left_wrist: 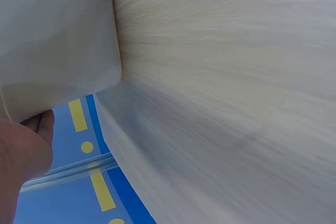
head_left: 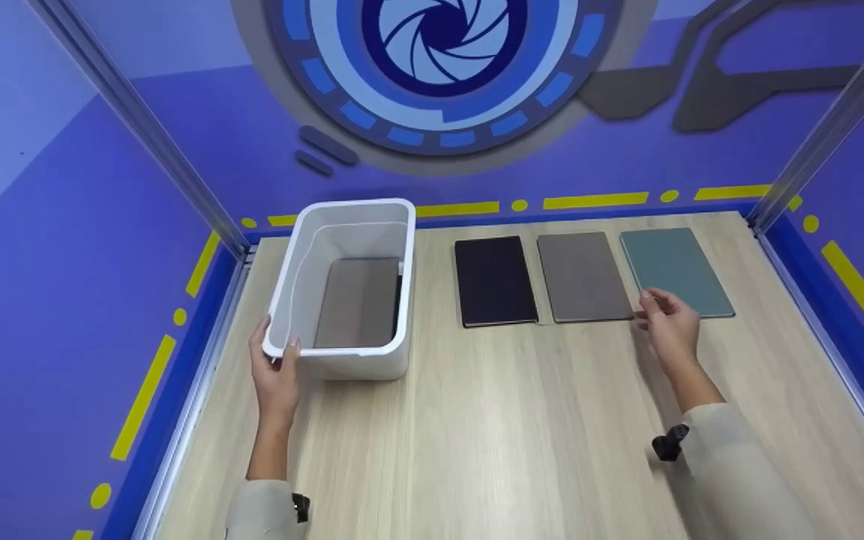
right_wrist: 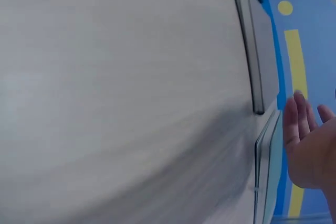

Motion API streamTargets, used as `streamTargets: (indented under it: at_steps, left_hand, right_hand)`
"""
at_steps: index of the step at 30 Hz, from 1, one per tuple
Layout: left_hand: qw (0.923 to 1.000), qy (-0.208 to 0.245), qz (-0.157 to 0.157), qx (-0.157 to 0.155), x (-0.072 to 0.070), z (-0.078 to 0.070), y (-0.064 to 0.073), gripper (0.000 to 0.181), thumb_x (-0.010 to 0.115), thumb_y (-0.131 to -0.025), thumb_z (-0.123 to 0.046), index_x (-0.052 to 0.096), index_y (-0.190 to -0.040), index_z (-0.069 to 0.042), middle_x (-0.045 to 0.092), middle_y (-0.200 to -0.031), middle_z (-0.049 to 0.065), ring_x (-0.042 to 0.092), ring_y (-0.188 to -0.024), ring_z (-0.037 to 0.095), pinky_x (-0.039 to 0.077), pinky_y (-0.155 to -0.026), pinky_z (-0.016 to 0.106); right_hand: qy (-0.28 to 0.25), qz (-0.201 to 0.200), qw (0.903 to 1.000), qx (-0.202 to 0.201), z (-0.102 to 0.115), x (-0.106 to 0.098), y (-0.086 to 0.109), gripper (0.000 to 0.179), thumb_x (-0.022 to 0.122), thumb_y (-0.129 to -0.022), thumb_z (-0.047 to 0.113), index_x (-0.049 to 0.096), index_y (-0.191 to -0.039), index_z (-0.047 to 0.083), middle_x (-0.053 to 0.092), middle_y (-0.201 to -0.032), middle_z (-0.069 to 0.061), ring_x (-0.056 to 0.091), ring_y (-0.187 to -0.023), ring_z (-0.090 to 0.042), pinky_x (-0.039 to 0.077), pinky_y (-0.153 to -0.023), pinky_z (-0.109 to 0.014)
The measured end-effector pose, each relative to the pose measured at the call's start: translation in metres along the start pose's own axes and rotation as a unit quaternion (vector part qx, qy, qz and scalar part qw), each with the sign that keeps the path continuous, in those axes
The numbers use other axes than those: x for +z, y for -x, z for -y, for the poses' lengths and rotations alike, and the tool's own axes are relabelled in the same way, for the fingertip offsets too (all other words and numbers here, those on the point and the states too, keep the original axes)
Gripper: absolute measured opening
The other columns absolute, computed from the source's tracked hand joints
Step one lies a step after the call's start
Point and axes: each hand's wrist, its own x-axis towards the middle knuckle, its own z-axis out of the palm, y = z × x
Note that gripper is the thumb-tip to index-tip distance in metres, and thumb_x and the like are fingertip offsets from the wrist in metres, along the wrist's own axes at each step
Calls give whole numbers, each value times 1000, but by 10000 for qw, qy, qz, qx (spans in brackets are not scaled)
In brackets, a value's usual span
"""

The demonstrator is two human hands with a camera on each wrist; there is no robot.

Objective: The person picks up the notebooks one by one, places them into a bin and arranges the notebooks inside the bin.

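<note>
At the left of the table, my left hand (head_left: 276, 382) grips the near left corner of a white plastic bin (head_left: 353, 365), its thumb at the front rim. A grey-brown notebook (head_left: 359, 300) lies inside the bin, with a dark edge showing beside it. My right hand (head_left: 673, 330) hovers by the near left corner of a green notebook (head_left: 676, 266), fingers loosely bent and nothing held. To its left lie another grey-brown notebook (head_left: 583, 276) and a black notebook (head_left: 495, 281). The left wrist view shows the bin's outer wall (left_wrist: 58, 40) above the left hand (left_wrist: 26, 148).
A pale wooden table (head_left: 477, 435) carries everything. Blue panels with yellow marks rise behind it and on both sides. Metal posts (head_left: 139, 120) stand at the back corners. Each sleeve bears a small black wrist device (head_left: 670, 442).
</note>
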Motion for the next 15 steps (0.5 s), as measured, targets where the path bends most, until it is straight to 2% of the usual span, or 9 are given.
streamTargets:
  at_steps: [2,5,8,12,15]
  left_hand:
    - [10000,-5,10,-9,0,0,0,64,58,-108,-12,33,-166,-21,44,-160,14,47,-142,29,45,-100,13]
    - [10000,-57,16,-8,-1,0,0,64,57,-108,-12,32,-166,-21,43,-161,14,47,-144,29,44,-100,13]
    - [9999,-102,-35,-20,-2,1,0,64,56,-108,-11,32,-166,-21,43,-161,13,47,-143,28,44,-100,12]
    - [9999,-97,-102,-47,-2,1,0,64,55,-108,-8,32,-166,-19,42,-161,15,46,-141,28,44,-99,12]
    - [10000,-58,-47,-21,0,1,0,65,56,-107,-7,31,-166,-18,41,-162,17,46,-143,30,44,-100,12]
  right_hand:
    - [369,-206,9991,-3,-4,-7,1,52,62,-107,41,62,-147,7,65,-105,17,69,-99,-3,57,-81,-14]
    - [815,-473,9955,63,-12,-13,1,54,60,-107,47,62,-148,10,66,-117,11,64,-111,-7,53,-85,-12]
    - [1143,-740,9907,-31,-21,-17,1,57,57,-107,50,62,-148,10,63,-137,-3,59,-130,-18,51,-102,-23]
    - [1183,-1160,9862,-29,-34,-23,-2,64,57,-107,50,54,-155,9,38,-167,-14,35,-157,-32,34,-127,-47]
    - [1219,-1392,9821,344,-43,-32,-6,74,56,-106,53,38,-166,13,12,-180,-11,12,-167,-33,18,-135,-51]
